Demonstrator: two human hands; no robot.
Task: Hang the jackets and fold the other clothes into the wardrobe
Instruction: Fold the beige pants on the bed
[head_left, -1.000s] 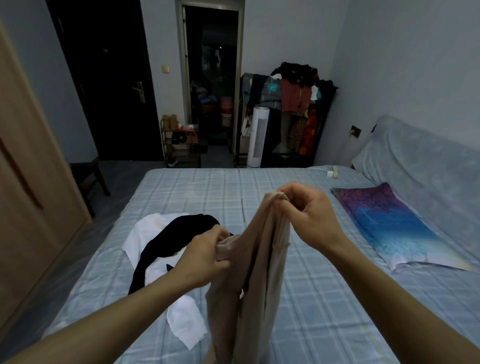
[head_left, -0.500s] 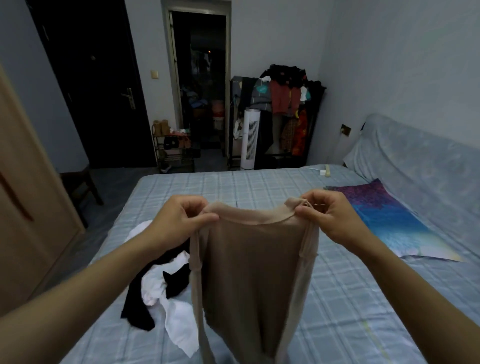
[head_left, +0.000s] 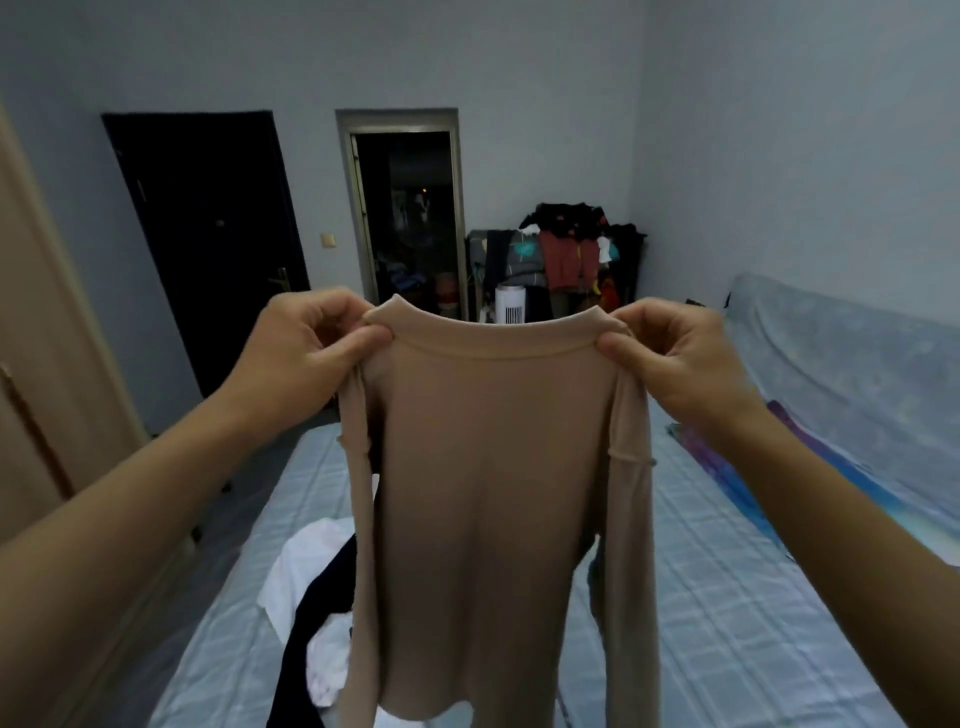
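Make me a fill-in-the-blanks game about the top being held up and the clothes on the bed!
1. The top is held up by ____ hands.
2. The left hand and the right hand pinch it at its ____.
3. The white garment and the black garment lie on the ____.

Missing words: two; shoulders; bed.
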